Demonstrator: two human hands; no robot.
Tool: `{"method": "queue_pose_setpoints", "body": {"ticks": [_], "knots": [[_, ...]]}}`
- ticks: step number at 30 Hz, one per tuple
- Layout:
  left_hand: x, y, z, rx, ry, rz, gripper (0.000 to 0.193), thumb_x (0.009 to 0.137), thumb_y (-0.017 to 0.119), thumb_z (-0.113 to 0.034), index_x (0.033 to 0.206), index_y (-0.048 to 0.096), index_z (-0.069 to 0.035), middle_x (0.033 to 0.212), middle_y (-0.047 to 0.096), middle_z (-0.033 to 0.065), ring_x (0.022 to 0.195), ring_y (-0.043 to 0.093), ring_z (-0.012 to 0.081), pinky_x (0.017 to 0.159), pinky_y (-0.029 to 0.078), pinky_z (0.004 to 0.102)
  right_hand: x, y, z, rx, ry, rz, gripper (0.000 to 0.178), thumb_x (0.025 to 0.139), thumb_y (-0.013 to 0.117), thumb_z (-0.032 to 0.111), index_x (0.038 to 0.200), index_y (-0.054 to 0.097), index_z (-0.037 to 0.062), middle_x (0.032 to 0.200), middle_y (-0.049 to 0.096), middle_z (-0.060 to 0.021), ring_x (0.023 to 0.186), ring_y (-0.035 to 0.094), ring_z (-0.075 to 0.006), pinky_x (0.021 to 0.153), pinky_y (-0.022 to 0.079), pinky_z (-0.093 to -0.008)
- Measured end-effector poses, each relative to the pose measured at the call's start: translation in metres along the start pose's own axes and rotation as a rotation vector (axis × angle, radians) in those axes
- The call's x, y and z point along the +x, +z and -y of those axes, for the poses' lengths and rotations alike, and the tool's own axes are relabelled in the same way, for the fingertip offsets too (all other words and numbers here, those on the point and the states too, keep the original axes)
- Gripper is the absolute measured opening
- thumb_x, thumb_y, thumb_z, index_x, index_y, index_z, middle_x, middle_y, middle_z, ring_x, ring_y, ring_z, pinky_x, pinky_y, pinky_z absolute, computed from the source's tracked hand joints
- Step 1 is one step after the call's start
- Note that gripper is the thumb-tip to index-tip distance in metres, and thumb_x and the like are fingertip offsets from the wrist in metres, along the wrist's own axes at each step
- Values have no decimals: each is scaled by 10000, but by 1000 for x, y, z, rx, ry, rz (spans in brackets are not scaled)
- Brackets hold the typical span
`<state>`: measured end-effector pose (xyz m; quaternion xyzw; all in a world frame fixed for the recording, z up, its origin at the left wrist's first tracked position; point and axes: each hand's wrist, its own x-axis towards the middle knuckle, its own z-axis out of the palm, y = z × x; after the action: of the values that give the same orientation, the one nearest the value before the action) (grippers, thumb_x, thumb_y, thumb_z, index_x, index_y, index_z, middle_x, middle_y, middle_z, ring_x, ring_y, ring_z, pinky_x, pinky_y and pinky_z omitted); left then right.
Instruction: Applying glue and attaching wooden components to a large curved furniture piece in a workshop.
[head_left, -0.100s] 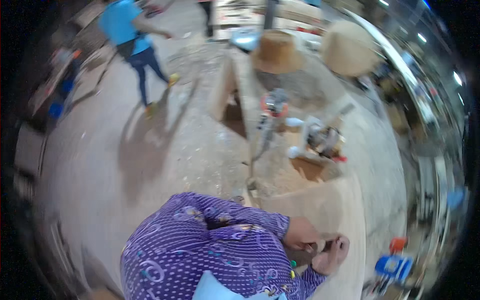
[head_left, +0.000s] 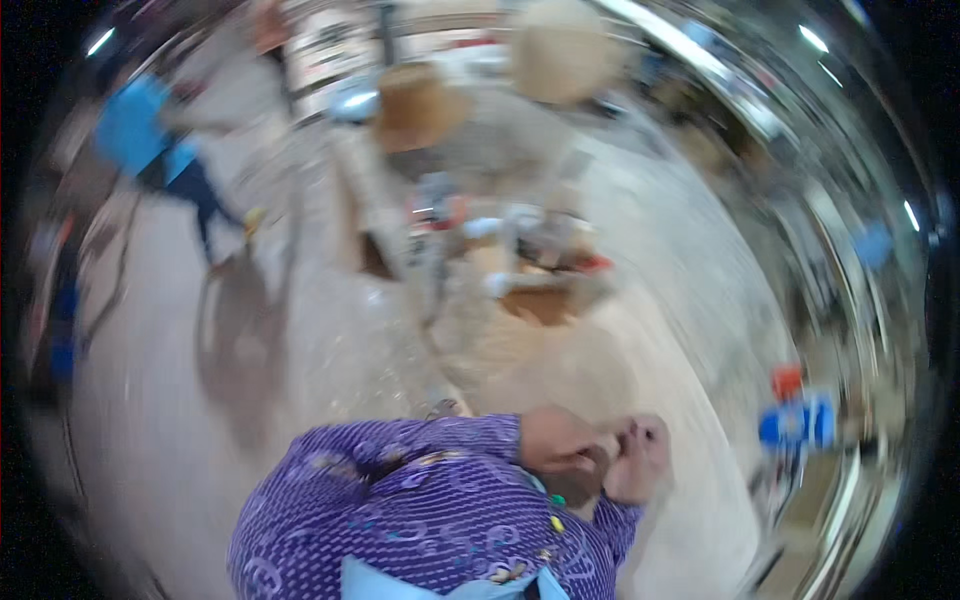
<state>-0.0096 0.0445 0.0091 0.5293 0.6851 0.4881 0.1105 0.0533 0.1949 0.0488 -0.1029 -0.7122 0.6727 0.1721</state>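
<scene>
My left hand is held low in front of my body, its fingers curled in. Close beside it my right hand is raised, with fingertips and thumb bent together. The two hands face each other at nearly the same height, with a narrow gap between them. Anything small in the fingers is hidden by the hands and by blur. Purple patterned sleeves cover both arms. Beyond the hands lies a pale, dusty surface with a brown patch on it.
A blurred cluster of small items and a grey-and-red object lie farther off. Behind stand a brown round block and a pale rounded form. A person in blue is at far left; a blue-and-white item is at right.
The view has swung, so the far objects and the person sit farther left in the picture. My hands stay close together, with fingers still curled.
</scene>
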Motion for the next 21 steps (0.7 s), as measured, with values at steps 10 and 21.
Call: {"method": "queue_pose_setpoints", "body": {"ticks": [10,21], "knots": [[27,1,-32,67,90,160,431,807,618,-236,1148,487,-6,841,629,178,721,625,315,647,487,331,-18,-20,1,250,32,-83,52,838,564,63,840,543,16,844,566,-32,760,541,-86,673,459,-221],[41,29,-29,-199,-21,204,779,793,589,-131,1384,113,42,787,643,145,686,646,218,623,498,278,-34,-34,-5,234,-112,-315,78,856,553,89,864,503,30,834,533,-20,754,511,-69,672,451,-217]]}}
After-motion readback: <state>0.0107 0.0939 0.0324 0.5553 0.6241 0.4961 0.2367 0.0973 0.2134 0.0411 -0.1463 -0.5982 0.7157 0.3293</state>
